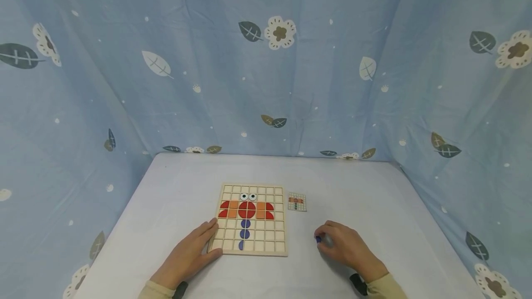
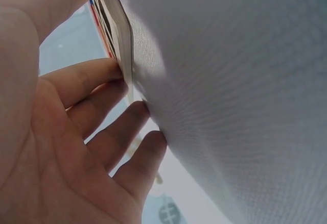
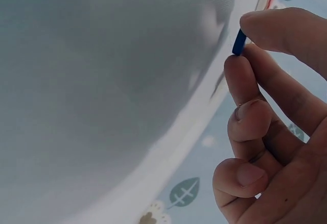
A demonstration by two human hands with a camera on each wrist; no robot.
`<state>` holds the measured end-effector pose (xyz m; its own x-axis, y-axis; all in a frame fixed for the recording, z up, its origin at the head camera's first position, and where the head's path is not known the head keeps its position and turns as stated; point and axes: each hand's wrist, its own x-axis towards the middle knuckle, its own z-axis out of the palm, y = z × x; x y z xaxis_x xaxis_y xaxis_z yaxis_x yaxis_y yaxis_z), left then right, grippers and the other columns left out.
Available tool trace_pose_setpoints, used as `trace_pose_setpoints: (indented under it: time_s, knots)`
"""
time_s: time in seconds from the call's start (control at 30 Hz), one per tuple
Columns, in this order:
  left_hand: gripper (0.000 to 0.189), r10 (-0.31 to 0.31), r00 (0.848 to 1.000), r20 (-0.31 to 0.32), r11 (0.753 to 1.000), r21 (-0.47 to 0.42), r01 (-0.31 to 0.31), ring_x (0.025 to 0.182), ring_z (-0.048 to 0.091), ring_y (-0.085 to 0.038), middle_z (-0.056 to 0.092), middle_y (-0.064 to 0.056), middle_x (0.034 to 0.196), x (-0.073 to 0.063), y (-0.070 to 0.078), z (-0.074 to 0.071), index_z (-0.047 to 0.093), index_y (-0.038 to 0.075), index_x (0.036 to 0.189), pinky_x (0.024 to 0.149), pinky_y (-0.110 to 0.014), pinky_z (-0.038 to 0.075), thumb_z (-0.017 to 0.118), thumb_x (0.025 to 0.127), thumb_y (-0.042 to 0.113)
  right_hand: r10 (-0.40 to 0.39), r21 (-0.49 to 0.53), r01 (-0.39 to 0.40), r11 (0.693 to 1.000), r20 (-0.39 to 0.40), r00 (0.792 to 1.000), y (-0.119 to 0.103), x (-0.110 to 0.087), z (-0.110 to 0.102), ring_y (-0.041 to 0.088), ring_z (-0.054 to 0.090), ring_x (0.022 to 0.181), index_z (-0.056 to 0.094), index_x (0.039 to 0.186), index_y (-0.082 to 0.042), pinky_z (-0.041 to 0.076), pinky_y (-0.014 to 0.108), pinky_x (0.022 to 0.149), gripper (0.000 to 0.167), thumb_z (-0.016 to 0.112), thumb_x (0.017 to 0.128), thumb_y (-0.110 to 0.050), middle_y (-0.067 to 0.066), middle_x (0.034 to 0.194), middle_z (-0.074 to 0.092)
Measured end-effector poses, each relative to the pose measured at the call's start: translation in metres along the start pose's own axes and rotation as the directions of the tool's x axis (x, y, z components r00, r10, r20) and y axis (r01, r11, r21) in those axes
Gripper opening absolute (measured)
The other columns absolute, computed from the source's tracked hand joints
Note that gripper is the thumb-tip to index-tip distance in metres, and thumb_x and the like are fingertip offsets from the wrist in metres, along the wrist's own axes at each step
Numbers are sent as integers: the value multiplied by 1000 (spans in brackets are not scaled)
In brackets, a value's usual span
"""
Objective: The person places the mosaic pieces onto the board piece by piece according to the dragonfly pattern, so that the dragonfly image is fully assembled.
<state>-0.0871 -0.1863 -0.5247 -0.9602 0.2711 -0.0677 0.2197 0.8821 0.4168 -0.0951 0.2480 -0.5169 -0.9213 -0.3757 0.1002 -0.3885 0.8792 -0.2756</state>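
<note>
A wooden grid board lies flat on the table, with coloured pieces set in its squares: two eye pieces, a red circle, orange squares, red quarter pieces and a column of blue pieces. The lowest blue piece fills only the left side of its circle. My left hand rests at the board's lower left corner, with fairly straight fingers touching its edge. To the right of the board, my right hand pinches a small blue piece between thumb and fingertips, just above the table.
A small pattern card with a similar picture lies right of the board. White cloth covers the table. Blue curtains with leaves and flowers hang behind it and at both sides.
</note>
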Motion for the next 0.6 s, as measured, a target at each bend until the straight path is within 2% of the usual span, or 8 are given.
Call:
trace_pose_setpoints:
  time_s: [0.23,0.6]
  knots:
    - [76,1,1000,-3,1000,7,-1,144,42,-30,46,-3,156,0,0,1,55,8,147,116,-49,39,76,87,51,-69,35,70,997,-52,996,-12,11,1,4,62,83,75,100,-24,58,28,72,23,85,79,-24,-17,91,63]
    - [77,23,1000,-11,1000,14,-23,143,42,-30,46,-4,156,0,-1,1,54,7,147,115,-48,39,76,87,51,-178,58,187,981,-140,974,-31,33,3,5,64,84,74,103,-23,59,27,74,23,84,82,-24,-16,96,65]
